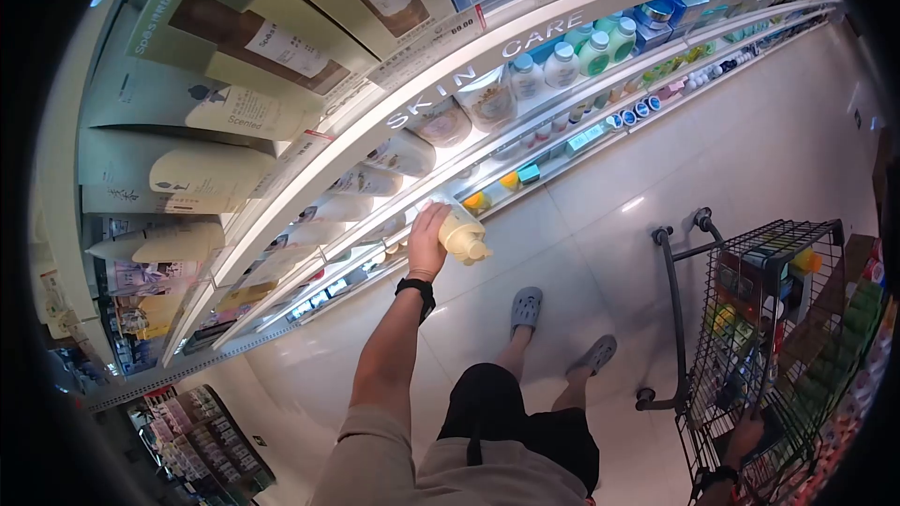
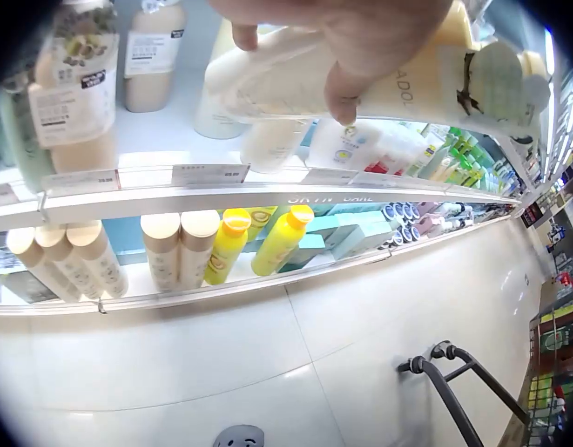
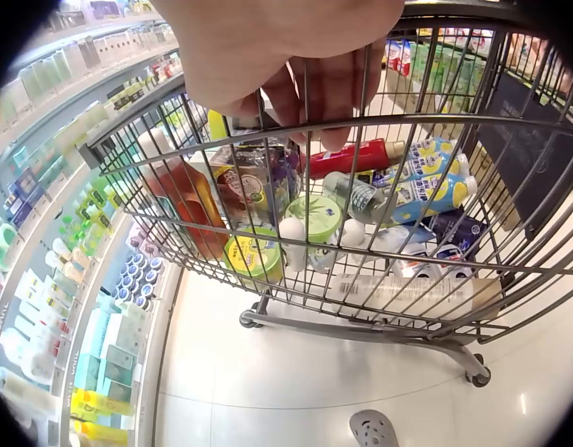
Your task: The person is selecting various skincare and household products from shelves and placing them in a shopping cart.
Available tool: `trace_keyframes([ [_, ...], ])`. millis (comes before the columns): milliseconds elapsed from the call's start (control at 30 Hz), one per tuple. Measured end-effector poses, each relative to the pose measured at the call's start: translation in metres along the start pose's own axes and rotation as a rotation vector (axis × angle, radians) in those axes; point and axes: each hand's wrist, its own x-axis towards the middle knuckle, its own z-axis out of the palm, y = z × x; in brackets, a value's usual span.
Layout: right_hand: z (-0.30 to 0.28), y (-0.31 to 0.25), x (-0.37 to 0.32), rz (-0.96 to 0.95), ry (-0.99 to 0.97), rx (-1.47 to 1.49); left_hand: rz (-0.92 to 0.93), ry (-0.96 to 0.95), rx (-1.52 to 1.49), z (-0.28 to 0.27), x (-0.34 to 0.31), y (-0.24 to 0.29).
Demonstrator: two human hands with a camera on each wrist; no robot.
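My left hand (image 1: 428, 242) grips a pale yellow bottle (image 1: 459, 232) just out from the shelf edge, its capped end pointing away from the shelves. Across the left wrist view the same bottle (image 2: 398, 91) lies nearly level, showing part of a label and a dark twig picture, with fingers and thumb of the left hand (image 2: 361, 33) wrapped over it. Far to the right, my right hand (image 1: 745, 436) is at the shopping cart (image 1: 698, 412). Seen from its own wrist, the right hand (image 3: 286, 47) curls over the cart's wire side, fingers (image 3: 337, 93) showing behind the bars.
The cart holds a red tube (image 3: 356, 158), yellow-and-blue packs (image 3: 431, 182), a green-lidded tub (image 3: 314, 219) and a long pale bottle (image 3: 407, 293). Shelving marked SKIN CARE (image 1: 487, 70) curves along the left, with yellow bottles (image 2: 284, 240) on its lower shelf. Grey clogs (image 1: 527, 309) stand on the floor.
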Motion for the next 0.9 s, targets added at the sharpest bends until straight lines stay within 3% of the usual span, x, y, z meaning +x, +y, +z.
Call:
trace_keyframes([
  [200, 0.011, 0.005, 0.017, -0.016, 0.023, 0.045, -0.084, -0.019, 0.029, 0.040, 0.018, -0.045],
  [267, 0.011, 0.004, 0.020, -0.021, 0.045, 0.044, -0.257, -0.061, 0.004, 0.049, 0.021, -0.054],
  [467, 0.011, 0.013, 0.034, -0.017, -0.031, 0.027, -0.294, -0.032, 0.180, 0.077, 0.013, -0.105],
  [533, 0.020, 0.021, 0.037, -0.099, 0.049, 0.107, -0.522, -0.297, 0.178, 0.063, 0.032, -0.094],
  [567, 0.023, 0.027, 0.043, -0.057, 0.013, 0.087, -0.470, -0.146, 0.149, 0.078, 0.024, -0.115],
  [600, 0.026, 0.033, 0.049, -0.053, 0.010, 0.081, -0.470, -0.153, 0.149, 0.077, 0.027, -0.110],
  [667, 0.033, 0.045, 0.055, -0.062, 0.050, 0.056, -0.582, 0.003, -0.022, 0.076, 0.035, -0.102],
  [733, 0.031, 0.039, 0.052, -0.082, 0.064, 0.066, -0.637, 0.001, -0.152, 0.094, 0.028, -0.132],
  [800, 0.025, 0.028, 0.049, -0.023, 0.025, 0.046, -0.847, 0.011, -0.668, 0.097, 0.032, -0.139],
  [833, 0.026, 0.029, 0.050, -0.021, 0.024, 0.043, -0.931, -0.030, -0.783, 0.094, 0.032, -0.144],
  [867, 0.027, 0.032, 0.053, -0.041, 0.018, 0.056, -0.933, -0.033, -0.782, 0.083, 0.039, -0.132],
  [900, 0.028, 0.035, 0.055, -0.061, 0.012, 0.068, -1.052, -0.053, -0.767, 0.071, 0.048, -0.115],
])
